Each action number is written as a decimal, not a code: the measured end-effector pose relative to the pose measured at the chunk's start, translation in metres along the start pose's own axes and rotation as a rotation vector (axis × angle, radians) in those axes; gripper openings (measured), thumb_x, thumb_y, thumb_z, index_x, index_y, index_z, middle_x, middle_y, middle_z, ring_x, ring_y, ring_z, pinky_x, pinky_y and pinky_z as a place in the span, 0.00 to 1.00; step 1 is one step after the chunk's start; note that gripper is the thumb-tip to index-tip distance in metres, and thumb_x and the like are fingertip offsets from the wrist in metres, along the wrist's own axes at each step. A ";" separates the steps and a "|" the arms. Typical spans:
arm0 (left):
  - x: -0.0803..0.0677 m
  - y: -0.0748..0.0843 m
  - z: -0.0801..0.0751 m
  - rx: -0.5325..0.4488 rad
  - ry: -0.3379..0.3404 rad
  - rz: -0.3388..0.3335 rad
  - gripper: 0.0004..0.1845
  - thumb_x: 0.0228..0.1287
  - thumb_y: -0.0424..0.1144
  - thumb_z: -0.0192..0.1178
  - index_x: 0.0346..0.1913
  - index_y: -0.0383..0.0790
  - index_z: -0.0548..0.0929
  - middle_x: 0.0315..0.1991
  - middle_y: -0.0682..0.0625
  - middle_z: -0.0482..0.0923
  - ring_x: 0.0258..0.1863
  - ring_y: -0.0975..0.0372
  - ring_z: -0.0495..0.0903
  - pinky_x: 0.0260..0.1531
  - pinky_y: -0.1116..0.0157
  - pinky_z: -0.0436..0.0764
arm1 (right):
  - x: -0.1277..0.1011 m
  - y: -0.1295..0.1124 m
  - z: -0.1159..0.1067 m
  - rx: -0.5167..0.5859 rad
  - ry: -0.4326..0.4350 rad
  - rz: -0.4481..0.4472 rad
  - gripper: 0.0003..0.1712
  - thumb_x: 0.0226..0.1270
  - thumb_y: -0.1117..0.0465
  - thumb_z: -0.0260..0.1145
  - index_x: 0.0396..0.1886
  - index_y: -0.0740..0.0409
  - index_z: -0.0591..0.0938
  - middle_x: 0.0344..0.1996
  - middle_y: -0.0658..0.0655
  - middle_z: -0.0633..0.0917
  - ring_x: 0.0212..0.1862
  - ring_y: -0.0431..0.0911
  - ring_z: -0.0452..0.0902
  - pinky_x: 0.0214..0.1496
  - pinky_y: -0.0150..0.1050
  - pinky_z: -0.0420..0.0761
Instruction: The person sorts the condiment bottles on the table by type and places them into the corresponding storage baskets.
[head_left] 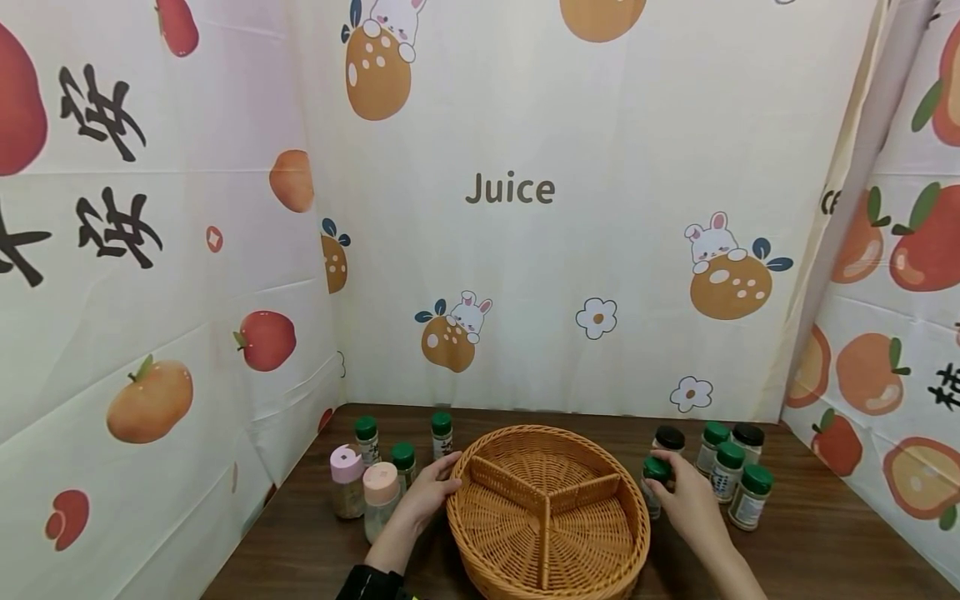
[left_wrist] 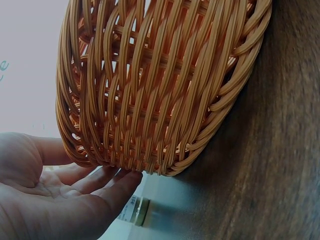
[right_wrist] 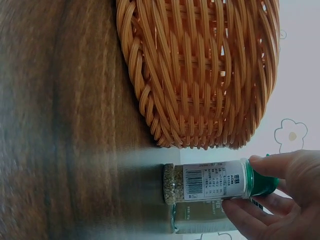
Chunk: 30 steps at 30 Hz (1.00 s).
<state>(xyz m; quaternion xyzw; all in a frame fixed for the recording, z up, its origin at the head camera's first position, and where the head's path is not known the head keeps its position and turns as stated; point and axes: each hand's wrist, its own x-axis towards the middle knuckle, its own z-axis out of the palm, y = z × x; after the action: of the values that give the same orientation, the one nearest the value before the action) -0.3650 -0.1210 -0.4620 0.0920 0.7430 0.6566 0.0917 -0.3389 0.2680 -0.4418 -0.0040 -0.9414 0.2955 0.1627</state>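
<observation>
A round wicker basket (head_left: 551, 500) with three compartments stands on the table. My left hand (head_left: 429, 493) holds its left rim, the thumb at the top edge and the fingers (left_wrist: 107, 187) along the outer wall. To the right of the basket, my right hand (head_left: 690, 502) pinches the green cap of a spice jar (right_wrist: 215, 181) between thumb and fingers. This jar is upright, close beside the basket wall, with a white printed label and pale grains at its bottom. Its lower part is partly hidden by the hand in the head view.
Behind the right hand stand several more jars, such as a green-capped one (head_left: 750, 498) and a black-capped one (head_left: 669, 438). Left of the basket are green-capped jars (head_left: 442, 435), a purple-lidded shaker (head_left: 347, 482) and a pink-lidded shaker (head_left: 382, 497). Printed curtains (head_left: 525, 267) border the dark wooden table (head_left: 292, 533).
</observation>
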 end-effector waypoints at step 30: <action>0.002 -0.002 0.000 0.004 0.004 0.002 0.30 0.75 0.26 0.46 0.76 0.26 0.53 0.75 0.25 0.52 0.73 0.35 0.58 0.65 0.44 0.73 | 0.004 -0.007 -0.007 -0.033 0.098 -0.062 0.28 0.63 0.66 0.70 0.62 0.68 0.75 0.54 0.76 0.81 0.50 0.67 0.82 0.42 0.54 0.85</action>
<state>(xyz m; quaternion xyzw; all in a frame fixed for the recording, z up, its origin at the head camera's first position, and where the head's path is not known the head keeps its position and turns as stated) -0.3669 -0.1203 -0.4644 0.0917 0.7445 0.6552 0.0896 -0.3403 0.2666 -0.4317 0.0078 -0.9366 0.2744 0.2178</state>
